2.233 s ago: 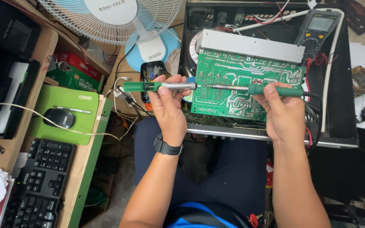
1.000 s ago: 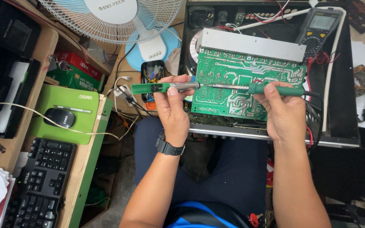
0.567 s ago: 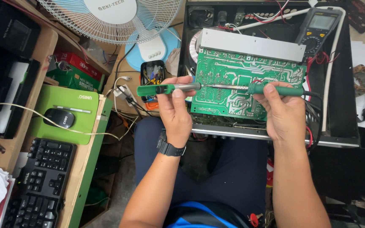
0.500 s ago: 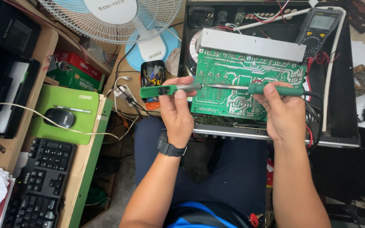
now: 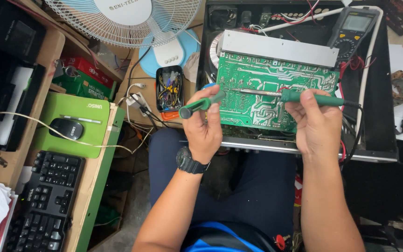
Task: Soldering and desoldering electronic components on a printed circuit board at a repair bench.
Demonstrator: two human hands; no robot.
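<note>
A green circuit board (image 5: 262,79) lies solder side up in an open black chassis (image 5: 374,116). My right hand (image 5: 316,119) grips a green-handled soldering iron (image 5: 311,97), its metal tip lying on the board near the middle. My left hand (image 5: 204,125) holds a green desoldering pump (image 5: 200,104) tilted, its tip at the board's left edge. A black watch (image 5: 190,162) sits on my left wrist.
A multimeter (image 5: 353,32) rests at the chassis's back right. A fan (image 5: 131,18) stands behind a small parts box (image 5: 169,88). At left, a desk carries a mouse (image 5: 67,128) on a green pad and a black keyboard (image 5: 47,200).
My left hand has swung the pump from lying level across the board to a tilted pose, its rear end now lower and closer to me. My right hand and the iron barely moved.
</note>
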